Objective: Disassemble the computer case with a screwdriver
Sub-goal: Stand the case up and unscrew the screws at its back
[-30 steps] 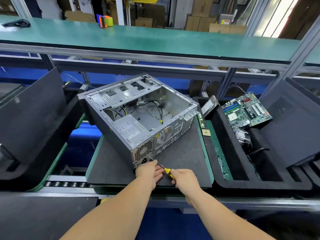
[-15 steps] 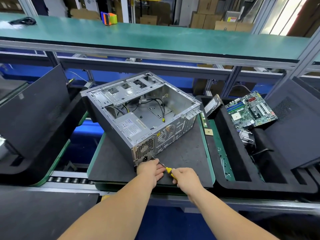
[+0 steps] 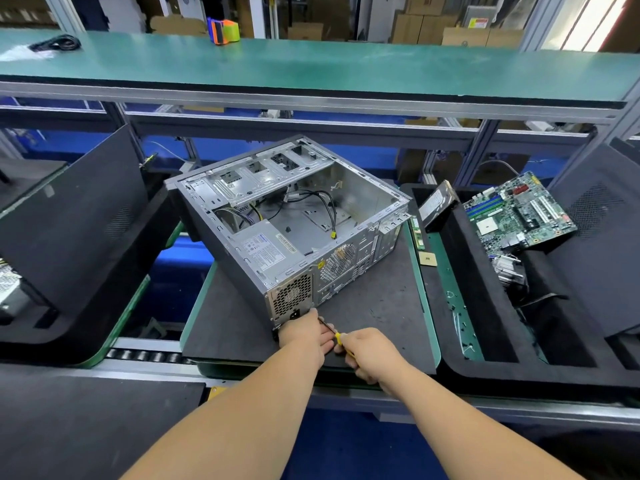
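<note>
Your left hand's fingers (image 3: pixel 325 336) curl around the thin shaft of the screwdriver (image 3: pixel 337 337), steadying it beside the lower rear corner of the computer case (image 3: pixel 294 230). The case lies open on its side on the dark mat (image 3: pixel 381 306). Your right hand (image 3: pixel 369 353) wraps the yellow handle. Further right, a motherboard (image 3: pixel 516 213) leans in the black foam tray (image 3: pixel 485 306).

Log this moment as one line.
right hand grips yellow-handled screwdriver | left hand steadies shaft | tip at open grey metal computer case rear
</note>
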